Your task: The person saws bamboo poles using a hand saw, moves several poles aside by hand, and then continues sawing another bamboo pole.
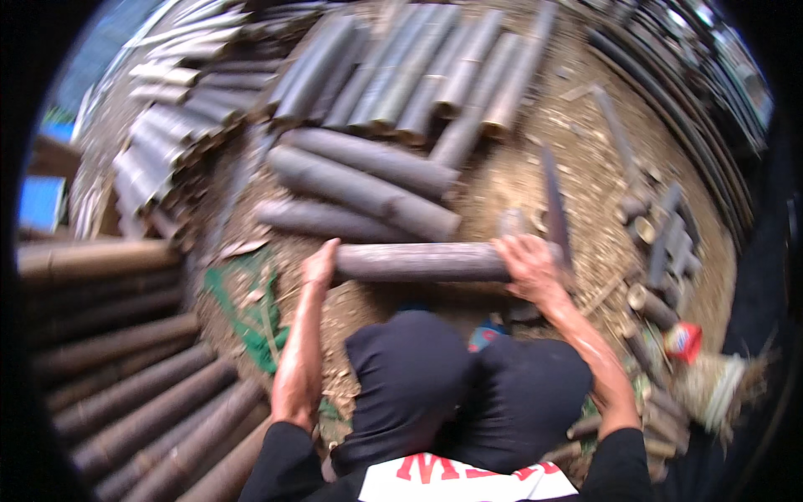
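A short bamboo pole (422,263) lies level across in front of my knees, held at both ends. My left hand (320,264) is closed on its left end. Around the right end my right hand (530,266) grips from above, fingers wrapped over it. Just beyond the right hand stands a long, dark, narrow blade (555,199), blurred, perhaps a saw. Past the held pole, a few loose bamboo poles (368,191) of similar thickness lie slanting on the ground.
Rows of cut bamboo (401,71) lie at the back, with another stack (171,142) behind left. Bamboo poles (150,393) are piled at near left, beside green netting (251,305). Offcuts (657,305), a red packet (683,341) and a straw bundle (711,389) are at right.
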`<state>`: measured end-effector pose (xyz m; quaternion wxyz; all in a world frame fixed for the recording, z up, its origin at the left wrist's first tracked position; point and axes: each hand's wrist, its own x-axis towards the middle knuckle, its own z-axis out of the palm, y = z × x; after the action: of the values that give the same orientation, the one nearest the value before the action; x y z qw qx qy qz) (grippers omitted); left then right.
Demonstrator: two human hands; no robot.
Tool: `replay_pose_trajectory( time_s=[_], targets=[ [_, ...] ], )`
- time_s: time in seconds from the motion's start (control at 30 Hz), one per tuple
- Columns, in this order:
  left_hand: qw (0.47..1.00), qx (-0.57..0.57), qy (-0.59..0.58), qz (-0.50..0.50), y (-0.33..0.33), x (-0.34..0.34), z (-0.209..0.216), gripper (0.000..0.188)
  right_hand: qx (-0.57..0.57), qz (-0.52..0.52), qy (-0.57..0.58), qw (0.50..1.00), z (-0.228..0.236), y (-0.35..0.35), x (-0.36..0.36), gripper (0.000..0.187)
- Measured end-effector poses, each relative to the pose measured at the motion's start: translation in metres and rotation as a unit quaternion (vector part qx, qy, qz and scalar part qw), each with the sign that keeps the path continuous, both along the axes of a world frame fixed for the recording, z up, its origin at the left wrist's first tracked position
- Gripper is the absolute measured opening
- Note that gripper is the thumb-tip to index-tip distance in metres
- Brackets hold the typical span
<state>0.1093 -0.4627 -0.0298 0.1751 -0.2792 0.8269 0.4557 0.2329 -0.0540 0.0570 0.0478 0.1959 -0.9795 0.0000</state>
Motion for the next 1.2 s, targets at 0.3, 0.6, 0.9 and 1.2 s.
replay_pose_trajectory(
  time_s=[0.3,0.6,0.9,1.2],
  targets=[
    [1.0,-0.024,0.003,0.012,-0.021,-0.013,-0.007,0.096,-0.277,-0.352,0.152,0.881,-0.011,-0.017,0.075,0.059],
    [0.999,-0.022,-0.034,0.015,-0.061,-0.046,-0.023,0.098,-0.184,-0.334,-0.028,0.924,-0.131,0.054,0.118,0.066],
    [0.994,-0.065,-0.006,-0.084,-0.056,-0.028,-0.016,0.095,-0.435,-0.404,0.205,0.778,-0.019,0.056,0.174,0.059],
    [0.99,-0.079,-0.021,-0.111,-0.06,-0.031,-0.019,0.094,-0.456,-0.471,0.082,0.751,0.095,-0.058,0.322,0.048]
  ],
)
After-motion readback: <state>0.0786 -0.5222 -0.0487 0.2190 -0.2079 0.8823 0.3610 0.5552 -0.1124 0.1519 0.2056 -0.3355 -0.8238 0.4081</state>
